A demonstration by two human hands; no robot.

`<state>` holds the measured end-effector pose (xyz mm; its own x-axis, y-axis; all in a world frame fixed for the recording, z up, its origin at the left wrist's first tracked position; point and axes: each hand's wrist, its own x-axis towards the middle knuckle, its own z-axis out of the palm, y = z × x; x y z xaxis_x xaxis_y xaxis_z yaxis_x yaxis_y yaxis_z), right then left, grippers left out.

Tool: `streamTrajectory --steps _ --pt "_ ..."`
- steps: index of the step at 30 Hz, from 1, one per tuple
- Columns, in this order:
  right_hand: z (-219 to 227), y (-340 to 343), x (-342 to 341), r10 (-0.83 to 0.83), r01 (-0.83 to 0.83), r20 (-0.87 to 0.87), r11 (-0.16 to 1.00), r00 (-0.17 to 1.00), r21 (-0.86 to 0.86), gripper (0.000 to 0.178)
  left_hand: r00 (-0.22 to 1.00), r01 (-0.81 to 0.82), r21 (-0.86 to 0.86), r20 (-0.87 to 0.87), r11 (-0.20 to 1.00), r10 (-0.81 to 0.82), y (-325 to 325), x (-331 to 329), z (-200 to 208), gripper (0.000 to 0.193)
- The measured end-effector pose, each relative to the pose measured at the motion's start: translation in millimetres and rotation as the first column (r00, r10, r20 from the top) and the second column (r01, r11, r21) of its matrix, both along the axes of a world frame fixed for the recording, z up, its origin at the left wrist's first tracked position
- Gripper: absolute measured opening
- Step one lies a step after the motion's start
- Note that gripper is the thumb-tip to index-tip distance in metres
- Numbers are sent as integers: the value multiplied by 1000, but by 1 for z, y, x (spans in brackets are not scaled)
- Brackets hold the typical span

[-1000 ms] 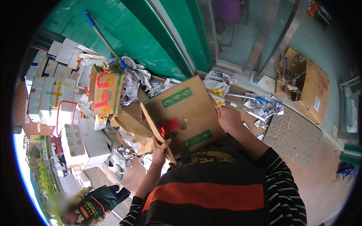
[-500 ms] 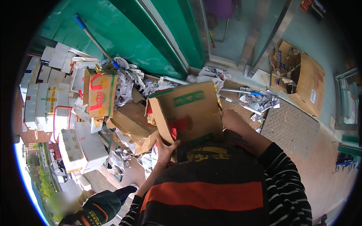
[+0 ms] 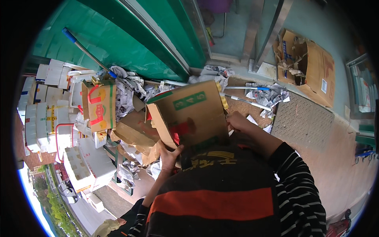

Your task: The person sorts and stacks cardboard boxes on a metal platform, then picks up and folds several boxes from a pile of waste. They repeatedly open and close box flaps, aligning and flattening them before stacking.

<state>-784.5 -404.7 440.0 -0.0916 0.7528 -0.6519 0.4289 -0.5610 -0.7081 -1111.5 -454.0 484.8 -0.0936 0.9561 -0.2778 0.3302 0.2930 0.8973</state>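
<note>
A brown cardboard box (image 3: 197, 118) with green and red print is held tilted against the front of my dark apron. My left hand (image 3: 169, 155) grips its lower left corner, with the thumb on the near side. At the box's right edge is my right hand (image 3: 237, 121), its fingers curled and partly hidden behind the cardboard. Yellow material (image 3: 222, 98) shows along the box's far right edge. Just left of this box lies an opened brown carton (image 3: 136, 132), crumpled, its flaps spread. Whatever is inside the held box is out of sight.
Crumpled newspaper (image 3: 126, 89) lies around a blue-handled pole (image 3: 89, 51) by the green wall. A printed carton (image 3: 100, 104) and white foam boxes (image 3: 85, 162) are stacked left. At the right, a torn carton (image 3: 319, 71) stands near a metal floor plate (image 3: 302, 122). A person's sleeve (image 3: 106, 228) shows lower left.
My view has shifted slightly. The held box sits a little further left in it, and my right hand's fingers are more curled. The person at lower left has mostly passed out of view.
</note>
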Motion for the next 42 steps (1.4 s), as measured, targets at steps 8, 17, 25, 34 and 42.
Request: streamTrajectory --steps 8,17,25,34,42 --pt "-10 -31 -4 289 -499 626 847 724 186 23 998 -2 27 -70 1000 4 -2 11 11 69" --pt "37 -1 8 382 -527 506 831 774 178 25 988 -108 -16 105 994 110 -2 -8 -1 63" --pt "24 -31 -11 -78 -77 278 860 957 505 28 938 -250 -78 227 965 261 -2 -7 -5 61" --pt "-3 -16 -38 -26 -206 372 797 928 568 29 889 -315 -89 320 945 326 -3 -11 -7 56" --pt "16 -16 -32 -504 259 -659 861 558 -438 24 916 -297 -70 261 952 305 -11 -12 -10 58"
